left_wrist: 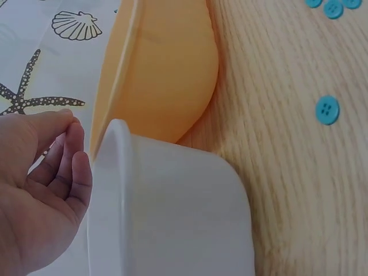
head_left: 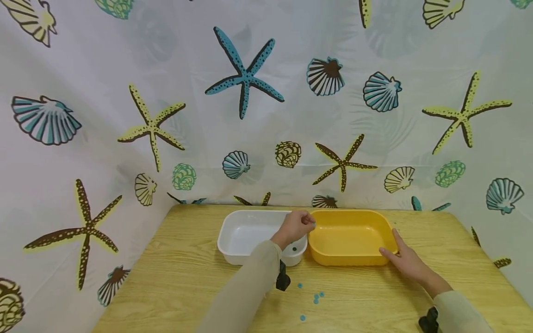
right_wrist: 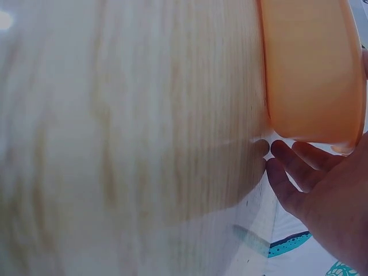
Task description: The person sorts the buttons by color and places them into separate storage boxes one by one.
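My left hand (head_left: 293,226) is over the right end of a white plastic basin (head_left: 233,260), close to the yellow basin's rim. Its thumb and forefinger pinch a small light-blue button (head_left: 313,225), mostly hidden by the fingertips. A dark green button (head_left: 294,249) shows inside the white basin. My right hand (head_left: 407,260) holds the right end of the yellow basin (head_left: 350,261), thumb over the front corner of the rim and fingers along the outer wall. In the right wrist view these fingers (right_wrist: 296,164) lie spread beside the basin's end.
Several blue four-hole buttons (left_wrist: 328,110) lie scattered on the wooden table (head_left: 179,286) in front of the basins. Both basins stand side by side near the back edge. A curtain (head_left: 266,134) printed with shells and starfish hangs behind and at both sides.
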The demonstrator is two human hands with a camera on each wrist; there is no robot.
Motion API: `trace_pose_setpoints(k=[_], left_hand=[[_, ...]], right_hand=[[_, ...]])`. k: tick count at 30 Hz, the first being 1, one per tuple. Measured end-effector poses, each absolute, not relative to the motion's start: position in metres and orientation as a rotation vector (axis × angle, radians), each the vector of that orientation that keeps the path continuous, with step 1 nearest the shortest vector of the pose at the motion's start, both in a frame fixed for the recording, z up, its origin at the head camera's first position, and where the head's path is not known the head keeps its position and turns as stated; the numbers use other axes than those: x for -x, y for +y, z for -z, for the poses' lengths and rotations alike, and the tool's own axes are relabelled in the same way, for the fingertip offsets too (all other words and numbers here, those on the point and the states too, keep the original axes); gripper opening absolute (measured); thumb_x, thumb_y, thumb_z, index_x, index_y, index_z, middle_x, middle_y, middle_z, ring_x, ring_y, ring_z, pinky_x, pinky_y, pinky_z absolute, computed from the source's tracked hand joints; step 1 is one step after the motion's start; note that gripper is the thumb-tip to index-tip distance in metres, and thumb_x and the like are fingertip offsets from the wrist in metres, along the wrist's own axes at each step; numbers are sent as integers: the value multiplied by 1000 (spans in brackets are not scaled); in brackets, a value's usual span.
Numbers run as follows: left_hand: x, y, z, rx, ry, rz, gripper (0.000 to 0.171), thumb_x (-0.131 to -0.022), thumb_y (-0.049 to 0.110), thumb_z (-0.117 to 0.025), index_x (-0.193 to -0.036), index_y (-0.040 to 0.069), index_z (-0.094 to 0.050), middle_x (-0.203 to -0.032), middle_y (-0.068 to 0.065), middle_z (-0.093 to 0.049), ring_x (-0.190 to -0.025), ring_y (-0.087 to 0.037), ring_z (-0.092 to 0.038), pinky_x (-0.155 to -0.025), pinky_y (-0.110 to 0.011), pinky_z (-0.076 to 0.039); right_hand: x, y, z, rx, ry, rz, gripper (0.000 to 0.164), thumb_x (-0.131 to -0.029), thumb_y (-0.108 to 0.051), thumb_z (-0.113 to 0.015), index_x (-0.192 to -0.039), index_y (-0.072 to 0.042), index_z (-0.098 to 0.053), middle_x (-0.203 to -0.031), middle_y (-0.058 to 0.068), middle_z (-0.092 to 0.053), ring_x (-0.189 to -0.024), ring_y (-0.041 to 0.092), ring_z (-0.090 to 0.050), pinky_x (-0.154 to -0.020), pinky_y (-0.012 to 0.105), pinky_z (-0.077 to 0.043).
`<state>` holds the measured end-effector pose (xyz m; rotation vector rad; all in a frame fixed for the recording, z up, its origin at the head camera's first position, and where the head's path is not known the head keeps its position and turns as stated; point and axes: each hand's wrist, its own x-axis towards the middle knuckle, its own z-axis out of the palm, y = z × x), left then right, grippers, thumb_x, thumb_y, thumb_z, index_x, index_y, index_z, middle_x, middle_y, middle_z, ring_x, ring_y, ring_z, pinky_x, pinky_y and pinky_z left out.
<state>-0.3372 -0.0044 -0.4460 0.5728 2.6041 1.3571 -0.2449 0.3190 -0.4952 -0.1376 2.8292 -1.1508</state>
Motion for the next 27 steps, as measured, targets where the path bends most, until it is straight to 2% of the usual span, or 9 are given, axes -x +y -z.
trace_pose_setpoints(k=[9, 27], left_hand=[[336, 4, 451, -560, 2578, -1432, 5, -91, 8, -62, -93, 5, -66, -85, -3, -63, -78, -16, -59, -68, -29, -50], [333, 8, 449, -449, 2569, -1450, 7, -91, 7, -61, -94, 3, -66, -84, -4, -61, -74, -16, -56, -65, -28, -48]], right_hand=[[245, 320, 495, 132, 2809, 1170, 92, -97, -47, -46, -147, 5, 11, -149, 36, -1, -134, 53, -10, -104, 63, -12], [246, 321, 497, 152, 2820, 1172, 91, -98, -46, -46, -147, 5, 11, -149, 36, -2, -134, 53, -11, -104, 63, -13]])
